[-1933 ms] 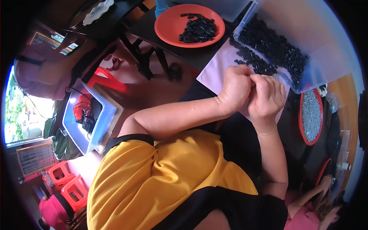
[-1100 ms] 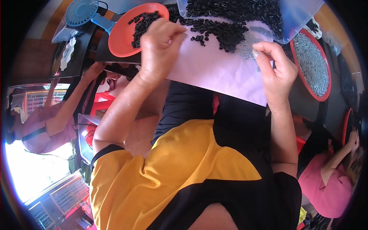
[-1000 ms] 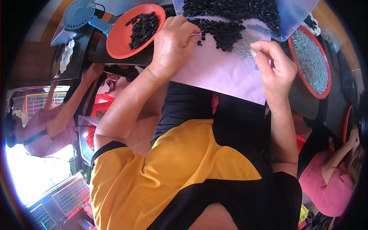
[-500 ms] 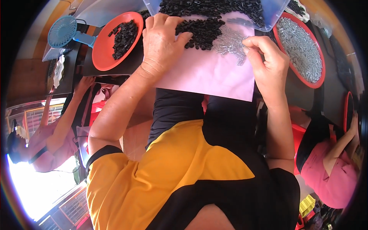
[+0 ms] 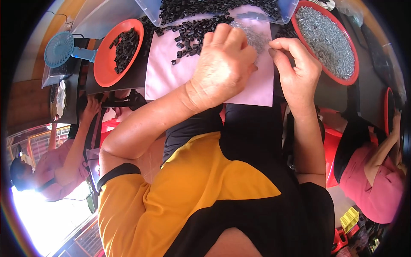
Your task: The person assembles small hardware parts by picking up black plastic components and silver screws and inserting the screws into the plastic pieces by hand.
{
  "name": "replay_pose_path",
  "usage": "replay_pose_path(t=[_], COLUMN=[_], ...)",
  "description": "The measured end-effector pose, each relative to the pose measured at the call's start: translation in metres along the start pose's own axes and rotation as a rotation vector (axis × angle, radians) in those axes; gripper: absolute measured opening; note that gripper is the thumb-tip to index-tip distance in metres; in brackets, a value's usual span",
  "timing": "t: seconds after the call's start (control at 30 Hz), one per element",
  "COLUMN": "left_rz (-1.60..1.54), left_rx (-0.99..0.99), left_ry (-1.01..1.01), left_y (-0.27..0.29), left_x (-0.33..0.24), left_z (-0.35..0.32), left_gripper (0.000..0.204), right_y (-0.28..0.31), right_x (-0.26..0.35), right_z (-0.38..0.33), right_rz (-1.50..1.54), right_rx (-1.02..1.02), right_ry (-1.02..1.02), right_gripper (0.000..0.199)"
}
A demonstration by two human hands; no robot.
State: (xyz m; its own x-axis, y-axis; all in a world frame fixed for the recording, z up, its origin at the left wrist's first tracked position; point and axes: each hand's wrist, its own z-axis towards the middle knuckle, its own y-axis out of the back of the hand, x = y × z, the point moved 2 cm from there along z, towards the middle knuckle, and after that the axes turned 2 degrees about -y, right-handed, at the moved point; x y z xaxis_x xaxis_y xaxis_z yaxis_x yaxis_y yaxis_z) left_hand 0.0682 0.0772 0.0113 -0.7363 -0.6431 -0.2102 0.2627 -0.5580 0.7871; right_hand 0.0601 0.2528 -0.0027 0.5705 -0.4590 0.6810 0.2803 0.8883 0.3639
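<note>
Head view: left hand [image 5: 224, 66] curls, its grip's contents hidden; black pieces [image 5: 188, 37] lie beyond it leftward, silver pieces [image 5: 251, 32] beyond it rightward, toward the right hand [image 5: 299, 70], whose hold I cannot tell.

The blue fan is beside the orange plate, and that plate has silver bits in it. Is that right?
Not quite: the bits in the orange plate are black, not silver, as the head view shows. The blue fan is beside that plate, as you said.
</note>
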Motion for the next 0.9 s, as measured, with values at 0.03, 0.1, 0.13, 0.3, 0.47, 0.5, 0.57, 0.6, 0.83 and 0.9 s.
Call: replay_pose_path(t=[0.03,0.1,0.13,0.3,0.47,0.5,0.57,0.6,0.83,0.9], left_rz=[0.001,0.099,0.112,0.195,0.108,0.109,0.11,0.109,0.028,-0.089], left_rx=[0.004,0.053,0.047,0.062,0.015,0.018,0.011,0.011,-0.037,-0.091], left_ry=[0.0,0.001,-0.018,-0.044,-0.021,-0.021,-0.041,-0.04,0.065,0.105], left_y=[-0.005,-0.016,-0.018,-0.016,-0.008,-0.008,-0.008,-0.007,0.003,0.012], left_x=[-0.001,-0.001,-0.001,0.004,0.013,0.013,0.012,0.012,0.012,0.013], left_z=[0.002,0.002,0.003,0.0,-0.008,-0.008,-0.007,-0.006,-0.008,-0.007], left_gripper=[0.021,0.023,0.022,0.02,0.015,0.015,0.013,0.013,0.019,0.012], right_y=[0.002,0.005,0.006,0.009,0.008,0.008,0.008,0.008,0.009,0.005], right_x=[-0.001,-0.001,-0.002,-0.004,-0.006,-0.005,-0.007,-0.007,0.007,0.015], right_z=[0.0,-0.001,-0.002,-0.001,0.001,0.001,0.001,0.001,-0.003,0.001], right_rz=[0.002,-0.004,-0.003,0.04,0.055,0.054,0.063,0.072,0.031,0.164], right_rx=[-0.002,-0.006,-0.01,0.01,0.003,0.0,0.007,0.014,0.094,0.096], right_ry=[-0.003,0.02,0.017,0.019,0.021,0.031,0.022,0.014,0.022,0.001], right_gripper=[0.017,0.016,0.016,0.015,0.015,0.014,0.014,0.014,0.014,0.017])
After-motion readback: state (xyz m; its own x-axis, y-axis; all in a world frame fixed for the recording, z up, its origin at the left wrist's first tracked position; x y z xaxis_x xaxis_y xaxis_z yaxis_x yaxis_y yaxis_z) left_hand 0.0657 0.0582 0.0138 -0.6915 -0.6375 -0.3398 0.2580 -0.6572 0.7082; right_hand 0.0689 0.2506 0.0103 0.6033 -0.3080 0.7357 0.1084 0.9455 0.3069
